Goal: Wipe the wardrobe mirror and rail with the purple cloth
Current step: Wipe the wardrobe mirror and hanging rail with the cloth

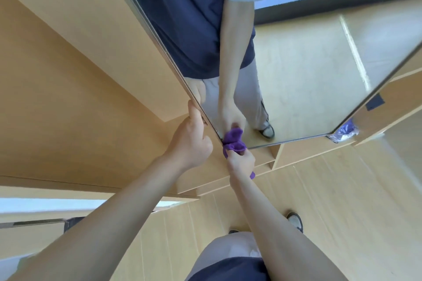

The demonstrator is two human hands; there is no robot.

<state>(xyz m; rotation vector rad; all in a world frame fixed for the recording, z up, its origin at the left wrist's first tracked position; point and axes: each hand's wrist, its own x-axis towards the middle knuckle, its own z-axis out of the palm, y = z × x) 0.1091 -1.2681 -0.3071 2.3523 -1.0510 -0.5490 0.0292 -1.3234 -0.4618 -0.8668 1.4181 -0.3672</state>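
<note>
A tall wardrobe mirror (308,70) in a thin metal frame fills the upper middle of the head view and reflects a person's torso and legs. My left hand (190,139) grips the mirror's left edge, thumb up along the frame. My right hand (241,161) is closed on the bunched purple cloth (234,145), which is pressed against the mirror's bottom left corner. The cloth's reflection shows just above it in the glass. A tail of the cloth hangs below my right wrist.
Light wooden wardrobe panels (68,98) surround the mirror on the left and below. A wooden floor (342,212) lies under me, with my shoes visible. A purple and white bundle (346,132) sits at the mirror's bottom right corner. A window shows in the reflection.
</note>
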